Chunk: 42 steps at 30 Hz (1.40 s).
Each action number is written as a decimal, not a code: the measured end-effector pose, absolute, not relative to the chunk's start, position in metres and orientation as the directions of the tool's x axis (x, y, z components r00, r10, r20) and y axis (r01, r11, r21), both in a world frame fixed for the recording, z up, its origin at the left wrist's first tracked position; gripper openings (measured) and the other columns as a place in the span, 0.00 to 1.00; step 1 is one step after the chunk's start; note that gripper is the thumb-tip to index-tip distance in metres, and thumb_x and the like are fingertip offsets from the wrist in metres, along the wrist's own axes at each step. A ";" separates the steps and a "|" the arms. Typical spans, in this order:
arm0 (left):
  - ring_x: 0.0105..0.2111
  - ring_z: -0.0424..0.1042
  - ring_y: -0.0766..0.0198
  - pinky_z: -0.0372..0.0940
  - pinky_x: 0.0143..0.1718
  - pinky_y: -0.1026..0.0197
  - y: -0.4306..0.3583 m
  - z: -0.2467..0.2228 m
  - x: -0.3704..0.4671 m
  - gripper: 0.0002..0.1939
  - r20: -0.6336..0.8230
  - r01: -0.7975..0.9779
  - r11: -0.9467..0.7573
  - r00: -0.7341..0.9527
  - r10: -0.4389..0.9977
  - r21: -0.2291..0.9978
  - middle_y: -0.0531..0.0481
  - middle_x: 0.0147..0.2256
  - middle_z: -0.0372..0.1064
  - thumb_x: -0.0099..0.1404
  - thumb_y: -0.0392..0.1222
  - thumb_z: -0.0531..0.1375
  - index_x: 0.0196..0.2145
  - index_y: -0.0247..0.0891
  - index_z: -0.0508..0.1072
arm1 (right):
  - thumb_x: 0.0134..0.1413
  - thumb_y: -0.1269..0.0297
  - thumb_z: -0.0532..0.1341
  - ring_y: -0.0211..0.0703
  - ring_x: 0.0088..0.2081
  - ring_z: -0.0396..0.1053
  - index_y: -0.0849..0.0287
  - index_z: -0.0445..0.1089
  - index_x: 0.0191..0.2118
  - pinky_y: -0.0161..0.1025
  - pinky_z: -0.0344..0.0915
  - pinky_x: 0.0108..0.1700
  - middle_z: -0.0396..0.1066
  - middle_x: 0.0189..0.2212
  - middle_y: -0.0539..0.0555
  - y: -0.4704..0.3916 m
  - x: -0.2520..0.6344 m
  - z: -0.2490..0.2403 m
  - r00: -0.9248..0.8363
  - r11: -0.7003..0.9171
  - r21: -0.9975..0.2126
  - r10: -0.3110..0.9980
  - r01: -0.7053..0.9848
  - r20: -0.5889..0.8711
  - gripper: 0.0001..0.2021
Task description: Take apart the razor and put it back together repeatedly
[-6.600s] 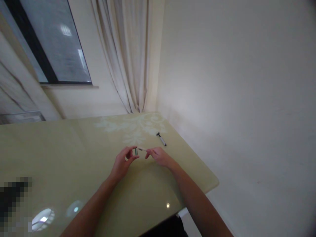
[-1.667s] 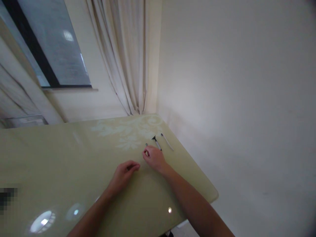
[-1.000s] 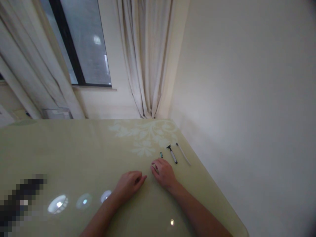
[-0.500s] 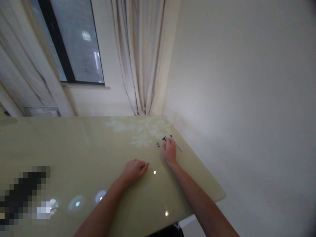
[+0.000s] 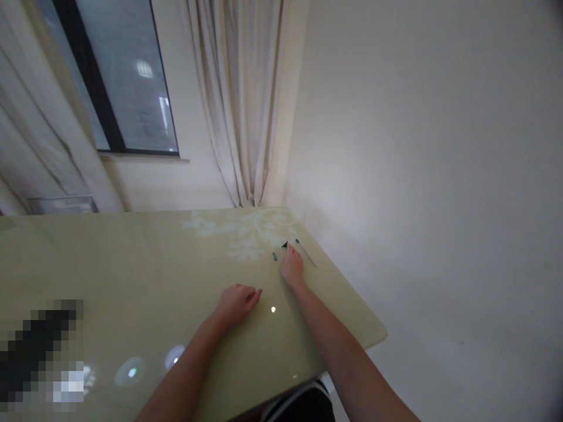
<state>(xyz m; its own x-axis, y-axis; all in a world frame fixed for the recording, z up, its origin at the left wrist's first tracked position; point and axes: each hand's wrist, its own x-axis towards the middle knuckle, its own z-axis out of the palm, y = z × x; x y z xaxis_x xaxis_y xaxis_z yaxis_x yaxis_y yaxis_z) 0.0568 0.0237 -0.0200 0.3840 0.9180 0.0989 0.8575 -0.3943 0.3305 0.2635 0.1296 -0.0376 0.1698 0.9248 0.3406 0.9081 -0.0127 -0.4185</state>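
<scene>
My right hand (image 5: 292,268) is at the far right part of the table, fingers closed on a small black object (image 5: 284,245) with a pointed end. Its kind is too small to make out. Just left of that hand lies a short dark greenish cylinder (image 5: 274,256), looking like a small battery. On the other side, a thin white stick (image 5: 307,253) with a dark end, perhaps a pen, lies slanted on the tabletop. My left hand (image 5: 237,302) rests on the table nearer to me, fingers curled in, and nothing shows in it.
The pale green glossy table (image 5: 145,258) bears a white floral pattern and light reflections. A blurred-out dark shape (image 5: 39,346) covers its left part. A bare wall (image 5: 417,193) runs along the right edge. Curtains (image 5: 240,105) and a window (image 5: 127,76) are behind.
My right hand's fingers have drawn together on the small black object, which now shows more clearly. My left hand stays resting in place. The whole view has shifted slightly.
</scene>
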 end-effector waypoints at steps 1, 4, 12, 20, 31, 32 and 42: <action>0.29 0.72 0.56 0.53 0.31 0.57 0.024 -0.020 0.057 0.29 0.099 0.859 -0.391 0.381 0.919 0.329 0.44 0.26 0.74 0.75 0.55 0.45 0.24 0.41 0.73 | 0.63 0.82 0.49 0.55 0.59 0.69 0.66 0.63 0.67 0.46 0.61 0.59 0.70 0.59 0.68 0.130 0.263 -0.039 0.154 0.003 -0.413 0.926 0.911 0.346 0.28; 0.29 0.71 0.57 0.52 0.31 0.58 0.025 -0.021 0.057 0.29 0.093 0.863 -0.386 0.377 0.922 0.325 0.45 0.26 0.73 0.75 0.55 0.46 0.24 0.41 0.73 | 0.63 0.82 0.50 0.54 0.59 0.68 0.66 0.63 0.66 0.45 0.59 0.60 0.70 0.60 0.67 0.130 0.264 -0.040 0.159 0.004 -0.418 0.921 0.909 0.355 0.28; 0.26 0.67 0.60 0.48 0.30 0.59 0.027 -0.024 0.055 0.28 0.095 0.866 -0.376 0.366 0.926 0.330 0.45 0.25 0.72 0.75 0.54 0.46 0.24 0.39 0.72 | 0.61 0.74 0.58 0.58 0.55 0.69 0.67 0.69 0.59 0.45 0.60 0.56 0.73 0.53 0.69 0.129 0.271 -0.037 0.288 -0.084 -0.509 0.896 0.856 0.337 0.21; 0.24 0.61 0.63 0.46 0.29 0.59 0.025 -0.028 0.050 0.25 0.218 0.825 -0.392 0.329 0.919 0.406 0.50 0.22 0.64 0.73 0.54 0.50 0.21 0.39 0.66 | 0.61 0.73 0.56 0.54 0.48 0.71 0.64 0.76 0.48 0.44 0.61 0.53 0.76 0.44 0.65 0.133 0.277 -0.036 0.337 0.002 -0.747 0.892 0.664 0.303 0.15; 0.28 0.65 0.63 0.62 0.30 0.62 0.041 -0.011 0.024 0.25 0.296 0.391 -0.248 -0.065 0.953 0.886 0.46 0.37 0.76 0.64 0.60 0.61 0.47 0.37 0.79 | 0.64 0.44 0.53 0.34 0.19 0.51 0.61 0.77 0.39 0.33 0.48 0.23 0.57 0.21 0.45 0.103 0.227 -0.019 -0.127 0.194 -0.976 0.975 0.096 0.181 0.25; 0.31 0.66 0.62 0.64 0.31 0.62 0.040 -0.008 0.021 0.28 0.288 0.346 -0.248 -0.070 0.955 0.905 0.44 0.43 0.77 0.62 0.59 0.63 0.52 0.38 0.77 | 0.62 0.42 0.56 0.32 0.19 0.48 0.62 0.77 0.39 0.33 0.45 0.22 0.55 0.20 0.44 0.097 0.223 -0.015 -0.234 0.164 -0.986 0.959 -0.010 0.162 0.26; 0.50 0.70 0.54 0.65 0.55 0.52 0.025 0.010 0.010 0.28 0.217 -0.053 -0.212 0.135 0.967 0.976 0.44 0.52 0.75 0.58 0.52 0.71 0.56 0.46 0.79 | 0.61 0.42 0.63 0.31 0.20 0.52 0.62 0.76 0.36 0.35 0.45 0.25 0.61 0.19 0.45 0.070 0.215 -0.003 -0.673 -0.029 -0.968 0.724 -0.250 0.152 0.24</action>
<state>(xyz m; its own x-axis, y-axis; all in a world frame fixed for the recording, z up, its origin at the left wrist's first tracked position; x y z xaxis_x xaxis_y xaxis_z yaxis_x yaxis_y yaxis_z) 0.0097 0.0255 0.0097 0.1350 0.9668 0.2171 -0.0532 -0.2117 0.9759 0.2149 0.0703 -0.0033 -0.6731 0.7237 0.1520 -0.2499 -0.0292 -0.9678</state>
